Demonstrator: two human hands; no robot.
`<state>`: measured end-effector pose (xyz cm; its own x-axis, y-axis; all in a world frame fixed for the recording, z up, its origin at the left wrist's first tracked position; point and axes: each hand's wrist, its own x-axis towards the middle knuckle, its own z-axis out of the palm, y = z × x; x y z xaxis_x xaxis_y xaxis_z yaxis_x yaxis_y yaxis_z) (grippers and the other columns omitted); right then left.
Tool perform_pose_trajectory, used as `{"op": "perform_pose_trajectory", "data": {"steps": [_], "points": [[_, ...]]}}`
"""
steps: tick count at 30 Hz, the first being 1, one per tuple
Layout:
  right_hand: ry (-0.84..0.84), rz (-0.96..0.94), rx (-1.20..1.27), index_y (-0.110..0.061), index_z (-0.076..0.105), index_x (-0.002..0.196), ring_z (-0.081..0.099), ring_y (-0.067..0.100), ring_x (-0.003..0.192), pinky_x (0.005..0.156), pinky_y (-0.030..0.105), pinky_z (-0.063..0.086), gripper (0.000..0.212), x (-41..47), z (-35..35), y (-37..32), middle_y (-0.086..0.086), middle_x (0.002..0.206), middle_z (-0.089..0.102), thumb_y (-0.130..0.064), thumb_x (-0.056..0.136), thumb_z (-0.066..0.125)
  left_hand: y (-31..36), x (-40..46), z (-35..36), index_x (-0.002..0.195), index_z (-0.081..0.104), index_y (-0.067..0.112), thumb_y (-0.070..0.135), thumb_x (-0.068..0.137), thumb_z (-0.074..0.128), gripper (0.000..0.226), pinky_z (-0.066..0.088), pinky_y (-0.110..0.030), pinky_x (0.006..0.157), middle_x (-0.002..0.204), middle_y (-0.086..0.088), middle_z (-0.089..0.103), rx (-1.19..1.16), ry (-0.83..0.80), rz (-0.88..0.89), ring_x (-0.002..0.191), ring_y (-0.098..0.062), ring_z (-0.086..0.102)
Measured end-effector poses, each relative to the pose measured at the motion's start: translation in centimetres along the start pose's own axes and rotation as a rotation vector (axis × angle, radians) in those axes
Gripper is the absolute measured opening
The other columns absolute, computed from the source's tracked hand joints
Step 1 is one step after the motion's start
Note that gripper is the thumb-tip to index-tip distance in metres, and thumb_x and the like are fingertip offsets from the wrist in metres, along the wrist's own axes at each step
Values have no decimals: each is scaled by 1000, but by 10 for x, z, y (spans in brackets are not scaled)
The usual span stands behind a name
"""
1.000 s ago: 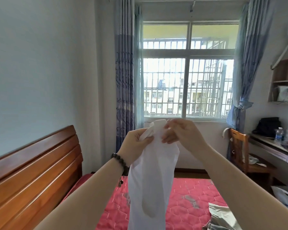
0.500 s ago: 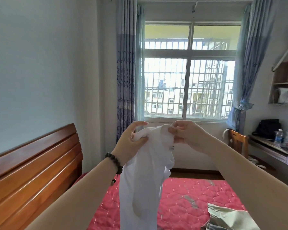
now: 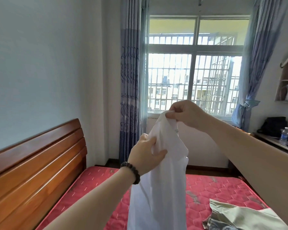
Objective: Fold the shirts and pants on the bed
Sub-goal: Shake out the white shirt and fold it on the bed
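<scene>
A white shirt [image 3: 161, 188] hangs in the air in front of me, above the red quilted bed [image 3: 93, 185]. My right hand [image 3: 184, 113] pinches its top edge, held high. My left hand [image 3: 146, 155], with a dark bead bracelet on the wrist, grips the fabric lower down on the left side. The shirt's lower part runs out of the frame at the bottom. A khaki garment [image 3: 239, 216] lies crumpled on the bed at the lower right.
A wooden headboard [image 3: 32, 163] stands along the left wall. Behind the bed is a barred window [image 3: 193, 83] with blue curtains. At the right edge a desk [image 3: 276, 143] holds a black bag and water bottles, with shelves above.
My left hand has slid down the shirt's left side while my right hand stayed high at the top edge. The hands are now apart, one above the other.
</scene>
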<state>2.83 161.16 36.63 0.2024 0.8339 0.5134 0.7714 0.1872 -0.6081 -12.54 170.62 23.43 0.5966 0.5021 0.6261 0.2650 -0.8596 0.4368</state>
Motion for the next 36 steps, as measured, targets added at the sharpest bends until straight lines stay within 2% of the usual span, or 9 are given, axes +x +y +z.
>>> {"op": "perform_pose_trajectory", "data": {"steps": [6, 10, 13, 19, 22, 25, 29, 34, 36], "points": [[112, 8, -17, 3, 65, 79, 53, 19, 68, 73, 43, 49, 21, -4, -22, 2, 9, 69, 58, -17, 86, 70, -9, 0, 7, 58, 37, 20, 19, 79, 59, 30, 37, -11, 59, 80, 5, 38, -132, -33, -31, 70, -16, 45], [81, 12, -26, 3, 66, 85, 58, 22, 75, 89, 52, 50, 17, -11, -41, 8, 24, 79, 63, -14, 88, 68, -17, 5, 0, 73, 56, -8, 15, 92, 57, 30, 40, -27, 68, 77, -5, 47, -270, -148, 1, 72, -21, 48], [12, 33, -102, -3, 69, 86, 60, 25, 77, 90, 52, 50, 12, -17, -56, 19, 33, 90, 63, -15, 87, 68, -20, 13, -16, 72, 60, -8, 13, 95, 56, 32, 34, -32, 66, 72, -10, 47, -515, -140, -68, 68, -19, 42], [-241, 185, -309, -15, 75, 87, 69, 12, 82, 87, 35, 55, 14, -27, -66, 31, 2, 87, 73, -27, 88, 68, -21, 26, -26, 83, 72, -5, 16, 92, 62, 25, 40, -38, 68, 74, -13, 59, -611, -219, -118, 70, -22, 47], [-316, 258, -260, -20, 76, 99, 66, 13, 100, 95, 37, 52, 38, -33, -54, 27, -3, 104, 72, -52, 80, 65, -15, 32, -29, 82, 77, 8, 12, 92, 62, 19, 48, -33, 70, 78, -6, 67, -632, -190, -107, 72, -15, 57], [-387, 256, -398, -36, 73, 100, 53, 14, 120, 102, 36, 43, 65, -33, -41, 23, -10, 131, 58, -81, 57, 55, -10, 37, -33, 83, 76, 2, 11, 91, 63, 17, 47, -30, 70, 81, -4, 65, -621, -176, -93, 73, -12, 56], [-519, 197, -518, -42, 68, 83, 23, 16, 142, 115, 36, 24, 32, -26, -21, 21, -14, 160, 6, -66, 64, 73, -6, 40, -41, 85, 71, -9, 8, 90, 63, 19, 45, -34, 74, 87, -8, 60, -620, -203, -60, 76, -17, 54], [-669, 162, -662, -34, 72, 99, 27, 11, 138, 112, 37, 30, 48, -15, 3, 23, -15, 152, 27, -65, 63, 75, -9, 38, -60, 83, 76, 3, 5, 88, 64, 13, 47, -21, 75, 89, -2, 60, -640, -359, -6, 79, -11, 57], [-704, 170, -675, -30, 74, 95, 42, 12, 127, 106, 35, 39, 45, -11, 10, 21, -15, 138, 45, -63, 64, 77, -13, 35, -68, 83, 77, 8, 7, 88, 64, 14, 48, -20, 75, 90, 1, 61, -632, -442, 17, 80, -10, 58]]}}
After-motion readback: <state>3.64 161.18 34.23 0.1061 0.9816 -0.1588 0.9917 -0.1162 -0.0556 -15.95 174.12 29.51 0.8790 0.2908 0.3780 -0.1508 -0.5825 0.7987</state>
